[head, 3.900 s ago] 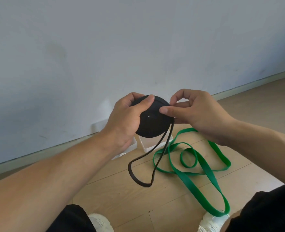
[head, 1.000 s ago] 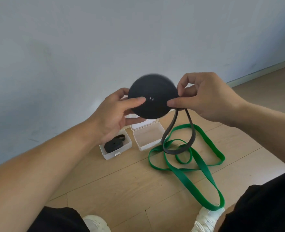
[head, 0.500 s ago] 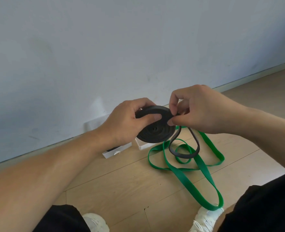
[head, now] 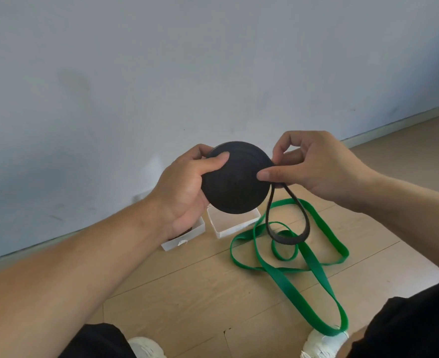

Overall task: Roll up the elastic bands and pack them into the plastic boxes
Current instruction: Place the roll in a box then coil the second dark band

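Green elastic band (head: 288, 277) loose on floor, lower right, unrolled. Centre frame: left hand (head: 184, 187) clamps black band roll (head: 236, 178) by rim, likely to stop coil springing open. Right hand (head: 313, 166) pinches tail loop (head: 288, 215) at roll edge, feeding wrap. Behind: two plastic boxes (head: 235, 224), right one empty, left mostly hidden.

Count right now: two elastic bands, one black band (head: 239, 182) mostly wound into a disc and one green band (head: 285, 280) loose on the floor. Two plastic boxes, the left box (head: 184, 239) and the right box (head: 228, 226). Plus two hands and two white shoes.
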Available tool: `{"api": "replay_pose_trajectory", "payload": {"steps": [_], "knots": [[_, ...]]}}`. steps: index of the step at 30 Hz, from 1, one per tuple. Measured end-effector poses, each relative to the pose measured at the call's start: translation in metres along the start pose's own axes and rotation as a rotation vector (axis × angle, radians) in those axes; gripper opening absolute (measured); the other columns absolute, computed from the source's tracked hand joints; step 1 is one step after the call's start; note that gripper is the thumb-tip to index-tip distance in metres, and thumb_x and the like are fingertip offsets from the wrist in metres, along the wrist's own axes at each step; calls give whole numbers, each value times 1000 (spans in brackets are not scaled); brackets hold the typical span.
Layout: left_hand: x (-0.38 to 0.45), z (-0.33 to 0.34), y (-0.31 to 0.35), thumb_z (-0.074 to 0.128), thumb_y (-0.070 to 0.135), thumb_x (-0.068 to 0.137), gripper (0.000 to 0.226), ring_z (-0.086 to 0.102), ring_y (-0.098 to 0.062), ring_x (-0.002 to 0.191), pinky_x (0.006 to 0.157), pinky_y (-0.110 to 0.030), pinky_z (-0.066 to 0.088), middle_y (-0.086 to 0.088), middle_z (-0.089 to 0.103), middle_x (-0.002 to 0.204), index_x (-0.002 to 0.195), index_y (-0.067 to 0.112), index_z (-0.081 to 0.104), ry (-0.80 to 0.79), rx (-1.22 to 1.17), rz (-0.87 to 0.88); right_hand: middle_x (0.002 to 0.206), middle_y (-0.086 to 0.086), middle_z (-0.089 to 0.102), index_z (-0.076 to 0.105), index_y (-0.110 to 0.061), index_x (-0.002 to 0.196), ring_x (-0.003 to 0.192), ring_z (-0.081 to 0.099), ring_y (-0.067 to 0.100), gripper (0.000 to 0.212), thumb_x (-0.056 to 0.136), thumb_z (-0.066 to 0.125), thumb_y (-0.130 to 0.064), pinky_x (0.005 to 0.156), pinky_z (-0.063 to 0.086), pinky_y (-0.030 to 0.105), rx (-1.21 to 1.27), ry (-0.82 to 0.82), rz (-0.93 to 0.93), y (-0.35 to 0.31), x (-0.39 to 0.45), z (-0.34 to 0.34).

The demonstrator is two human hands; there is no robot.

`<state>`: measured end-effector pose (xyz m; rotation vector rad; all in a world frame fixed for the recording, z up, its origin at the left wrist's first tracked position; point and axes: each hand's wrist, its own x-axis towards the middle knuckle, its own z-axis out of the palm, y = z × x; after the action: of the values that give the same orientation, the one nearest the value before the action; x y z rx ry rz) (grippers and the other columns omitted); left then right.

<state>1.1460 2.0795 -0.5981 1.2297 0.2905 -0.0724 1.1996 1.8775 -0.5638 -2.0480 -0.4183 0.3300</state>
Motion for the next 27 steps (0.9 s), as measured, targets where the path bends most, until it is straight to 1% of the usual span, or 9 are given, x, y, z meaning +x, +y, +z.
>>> {"api": "replay_pose_trajectory", "payload": {"steps": [5, 9, 12, 13, 15, 18, 20, 23, 27], "knots": [[-2, -3, 8, 69, 15, 85, 16, 66, -24, 81, 85, -46, 50, -5, 69, 84, 73, 17, 60, -96, -7, -35, 69, -3, 78, 63, -9, 87, 66, 75, 10, 28, 76, 87, -18, 70, 58, 17, -53, 60, -42, -5, 0, -3], [-5, -6, 11, 85, 47, 68, 35, 72, -16, 84, 80, -35, 57, 5, 73, 86, 89, 25, 68, -159, 625, 115, 71, -11, 78, 63, -21, 81, 66, 72, 6, 22, 78, 85, -18, 69, 56, 22, -287, -64, -108, -10, -7, 1], [-13, 5, -2, 89, 43, 70, 31, 71, -9, 75, 69, -21, 55, 3, 75, 83, 88, 25, 72, -91, 868, 279, 71, -13, 77, 62, -25, 79, 64, 69, 7, 20, 80, 82, -21, 66, 53, 19, -400, -114, -164, -12, -12, 9], [-13, 7, -5, 88, 39, 73, 27, 70, -9, 71, 67, -21, 54, 1, 75, 79, 86, 22, 72, -57, 831, 306, 71, -13, 77, 62, -24, 79, 64, 69, 7, 21, 80, 83, -22, 65, 52, 17, -387, -109, -170, -12, -12, 11], [-10, 7, -9, 87, 36, 77, 23, 67, -11, 72, 74, -35, 56, -3, 74, 79, 81, 20, 70, -14, 693, 298, 72, -9, 78, 59, -22, 76, 67, 71, 10, 27, 79, 85, -22, 67, 53, 22, -300, -58, -170, -10, -10, 12], [-4, 3, -8, 80, 43, 74, 19, 67, -18, 81, 85, -52, 56, 1, 72, 78, 75, 28, 69, 16, 546, 263, 74, 9, 76, 53, -19, 72, 64, 67, 24, 36, 75, 88, -23, 68, 53, 32, -145, 17, -134, -6, -3, 11], [-2, 2, -5, 77, 44, 74, 17, 67, -23, 85, 91, -56, 54, 2, 72, 80, 74, 29, 70, 37, 434, 252, 73, 21, 72, 53, -14, 73, 60, 58, 20, 37, 74, 89, -25, 64, 48, 27, -85, 22, -94, -5, 0, 9], [0, -1, -1, 79, 38, 79, 18, 67, -23, 86, 88, -51, 54, 1, 72, 83, 72, 26, 68, 69, 253, 213, 72, 17, 75, 56, -10, 75, 61, 69, 10, 34, 74, 88, -22, 62, 50, 11, 18, 16, -47, -5, 0, 7], [0, 1, -1, 75, 31, 85, 19, 67, -24, 87, 85, -47, 53, -2, 71, 86, 71, 23, 65, 117, 77, 157, 75, 14, 78, 58, -8, 84, 64, 72, 11, 29, 76, 85, -16, 64, 54, 14, 151, 2, -29, -3, -1, 11]]}}
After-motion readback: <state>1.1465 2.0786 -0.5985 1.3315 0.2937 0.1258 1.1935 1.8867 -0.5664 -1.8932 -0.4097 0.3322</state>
